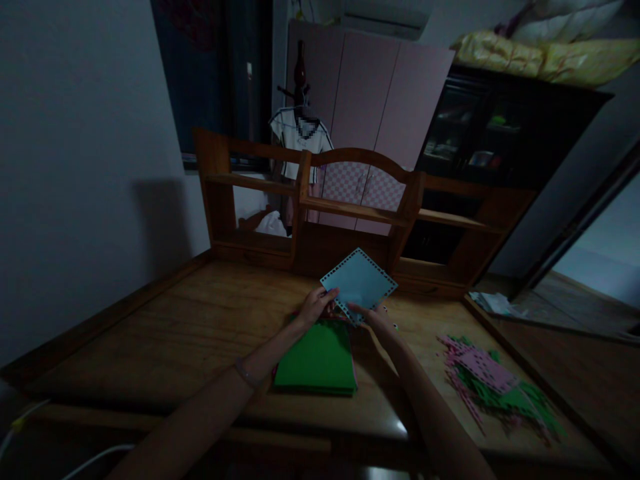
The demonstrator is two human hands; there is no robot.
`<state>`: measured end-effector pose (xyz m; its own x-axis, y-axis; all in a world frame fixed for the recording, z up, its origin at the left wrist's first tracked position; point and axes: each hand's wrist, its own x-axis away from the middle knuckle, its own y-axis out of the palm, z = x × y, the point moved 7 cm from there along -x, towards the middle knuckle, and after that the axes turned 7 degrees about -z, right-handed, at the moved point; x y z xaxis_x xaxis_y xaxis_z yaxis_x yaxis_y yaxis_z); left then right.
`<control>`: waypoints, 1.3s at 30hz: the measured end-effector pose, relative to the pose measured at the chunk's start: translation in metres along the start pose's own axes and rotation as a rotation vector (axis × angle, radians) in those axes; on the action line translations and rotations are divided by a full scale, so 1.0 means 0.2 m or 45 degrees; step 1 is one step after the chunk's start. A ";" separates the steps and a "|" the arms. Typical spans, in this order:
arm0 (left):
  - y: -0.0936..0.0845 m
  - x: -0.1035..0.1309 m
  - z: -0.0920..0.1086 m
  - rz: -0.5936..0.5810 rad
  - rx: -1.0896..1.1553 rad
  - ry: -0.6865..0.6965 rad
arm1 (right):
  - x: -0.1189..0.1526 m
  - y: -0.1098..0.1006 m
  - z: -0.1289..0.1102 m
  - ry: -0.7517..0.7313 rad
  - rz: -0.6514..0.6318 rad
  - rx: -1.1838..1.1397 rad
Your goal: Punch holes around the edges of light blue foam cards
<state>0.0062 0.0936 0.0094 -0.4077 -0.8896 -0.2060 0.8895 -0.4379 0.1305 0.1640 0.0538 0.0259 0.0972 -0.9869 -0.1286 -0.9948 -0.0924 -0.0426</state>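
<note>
Both of my hands hold a light blue square sheet (359,279) with rows of small dark holes along its edges. It is raised above the table and turned so that one corner points away from me. My left hand (315,305) is closed on its lower left edge, thumb on top. My right hand (376,319) grips the lower corner, with a finger lying over the sheet's face. Directly below is a stack of bright green sheets (316,360), with a thin pink edge showing at its side. Small pale bits next to my right hand are partly hidden.
On the right of the wooden table (200,320) lies a loose heap of pink and green perforated pieces and strips (493,380). A wooden shelf unit (355,210) stands along the back edge. White cables (100,457) run at the lower left.
</note>
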 end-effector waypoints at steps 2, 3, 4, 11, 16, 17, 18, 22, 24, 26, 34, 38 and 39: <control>0.02 0.01 0.00 -0.004 0.019 -0.026 | 0.01 0.00 -0.01 -0.019 0.026 -0.005; 0.02 0.02 0.01 0.002 0.027 -0.026 | 0.01 -0.01 -0.02 -0.033 0.043 -0.004; 0.02 0.02 0.02 0.019 0.032 -0.015 | 0.01 -0.01 -0.03 -0.051 0.056 0.000; -0.04 0.03 0.05 0.122 0.071 0.082 | -0.01 -0.05 0.00 -0.078 0.097 0.006; -0.05 0.02 0.04 0.137 0.086 0.062 | -0.01 -0.05 0.01 -0.044 0.088 -0.010; -0.05 0.03 0.04 0.132 0.087 0.058 | 0.00 -0.04 0.00 -0.059 0.081 -0.013; -0.04 0.03 0.05 0.125 0.089 0.057 | 0.00 -0.04 -0.01 -0.076 0.081 -0.013; -0.03 0.05 0.06 0.122 0.103 0.043 | 0.01 -0.02 -0.02 -0.093 0.081 0.004; -0.04 0.05 0.07 0.125 0.120 0.041 | 0.01 -0.02 -0.01 -0.070 0.085 0.014; -0.05 0.04 0.06 0.138 0.141 0.052 | 0.01 -0.02 -0.01 -0.056 0.089 0.026; -0.13 0.02 0.03 0.276 0.138 0.033 | 0.00 -0.10 0.00 -0.050 0.216 0.145; -0.14 0.03 0.03 0.288 0.114 0.017 | -0.01 -0.13 -0.02 -0.118 0.242 0.228; -0.14 0.03 0.03 0.287 0.112 0.016 | -0.01 -0.13 -0.02 -0.132 0.239 0.246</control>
<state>-0.0221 0.0987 0.0108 -0.1976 -0.9647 -0.1739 0.9361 -0.2384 0.2587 0.1889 0.0576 0.0314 -0.0753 -0.9647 -0.2523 -0.9726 0.1269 -0.1950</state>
